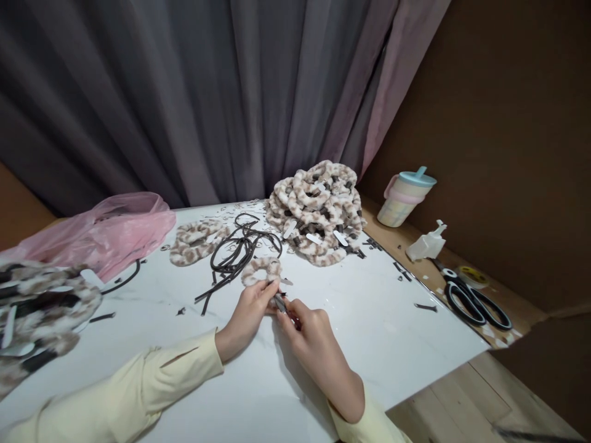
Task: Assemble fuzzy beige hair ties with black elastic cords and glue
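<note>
My left hand (247, 312) is closed on a small fluffy white-and-brown ring (260, 264), just above the white tabletop. My right hand (314, 337) grips a small dark tool with a metal tip (279, 303), pressed up against the near side of the ring. The tool's exact kind is hidden by the fingers. A loose tangle of dark cord (240, 249) lies right behind the ring. To its left rests another group of fluffy rings (196, 243).
A heap of fluffy rings with white tags (318, 209) stands at the back; more rings (50, 307) lie at far left beside a pink plastic bag (124, 224). Along the right are a lidded cup (401, 200), a white bottle (427, 243) and black-handled scissors (466, 301).
</note>
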A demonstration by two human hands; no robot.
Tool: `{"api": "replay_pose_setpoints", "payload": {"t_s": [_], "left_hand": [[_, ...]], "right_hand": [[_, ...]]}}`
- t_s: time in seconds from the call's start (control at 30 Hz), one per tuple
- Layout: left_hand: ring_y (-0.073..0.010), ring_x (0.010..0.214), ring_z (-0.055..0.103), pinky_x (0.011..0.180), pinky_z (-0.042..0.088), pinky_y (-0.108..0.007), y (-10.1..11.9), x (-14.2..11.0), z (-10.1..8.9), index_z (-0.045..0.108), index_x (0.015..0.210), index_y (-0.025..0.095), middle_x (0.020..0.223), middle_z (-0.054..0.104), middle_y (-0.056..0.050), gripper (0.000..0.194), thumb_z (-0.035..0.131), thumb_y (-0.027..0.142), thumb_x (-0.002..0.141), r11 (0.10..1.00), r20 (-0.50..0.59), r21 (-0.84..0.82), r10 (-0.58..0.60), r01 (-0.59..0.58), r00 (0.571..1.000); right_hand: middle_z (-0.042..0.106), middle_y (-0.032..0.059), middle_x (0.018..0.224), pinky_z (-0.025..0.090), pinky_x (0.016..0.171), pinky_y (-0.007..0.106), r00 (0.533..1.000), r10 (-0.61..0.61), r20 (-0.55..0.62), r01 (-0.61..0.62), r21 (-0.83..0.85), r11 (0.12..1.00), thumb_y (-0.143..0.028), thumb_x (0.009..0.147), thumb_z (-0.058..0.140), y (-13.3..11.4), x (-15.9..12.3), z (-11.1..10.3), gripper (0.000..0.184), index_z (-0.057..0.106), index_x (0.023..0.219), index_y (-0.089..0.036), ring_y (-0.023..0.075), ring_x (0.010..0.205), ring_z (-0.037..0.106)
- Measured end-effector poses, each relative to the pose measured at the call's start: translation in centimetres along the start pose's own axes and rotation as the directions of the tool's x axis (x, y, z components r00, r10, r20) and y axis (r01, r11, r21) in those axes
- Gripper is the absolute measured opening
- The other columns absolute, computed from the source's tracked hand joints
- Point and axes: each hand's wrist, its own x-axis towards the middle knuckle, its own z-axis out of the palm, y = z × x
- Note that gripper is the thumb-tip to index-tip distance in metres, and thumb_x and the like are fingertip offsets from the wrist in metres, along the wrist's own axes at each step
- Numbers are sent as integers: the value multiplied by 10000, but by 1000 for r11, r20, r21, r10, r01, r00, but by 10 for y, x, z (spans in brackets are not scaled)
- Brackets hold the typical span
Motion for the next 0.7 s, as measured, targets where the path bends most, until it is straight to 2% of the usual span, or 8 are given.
{"api": "replay_pose_setpoints", "payload": {"t_s": [0.17,0.3,0.53,0.7], "left_hand": [[-148,648,628,603,549,-255,-1,0,-1,540,728,131,669,603,-16,337,640,453,727,1000,-4,-10,-4,4,1000],[-154,623,653,630,559,-271,-1,2,-2,536,760,130,680,657,-50,363,621,483,740,999,23,-36,-38,39,999],[-179,719,657,655,560,-278,-1,1,-3,558,780,127,722,651,-52,359,600,483,764,999,51,-39,-8,10,999],[-182,733,642,676,557,-304,0,-1,-3,576,782,125,755,634,-47,359,616,480,752,998,61,-67,-4,8,998]], "right_hand": [[516,-3,570,295,499,210,986,115,121,-134,162,978,-298,801,502,6,-1,-22,213,602,726,-125,95,516,388],[532,1,599,282,481,207,975,179,135,-204,205,957,-367,776,559,14,-1,-37,281,646,822,-103,95,536,384],[548,-11,556,214,405,204,940,269,211,-324,296,899,-445,746,589,7,1,-37,364,662,835,-99,53,422,292],[580,3,584,212,392,201,926,302,227,-366,335,868,-474,725,609,4,2,-38,398,665,853,-102,47,408,287]]}}
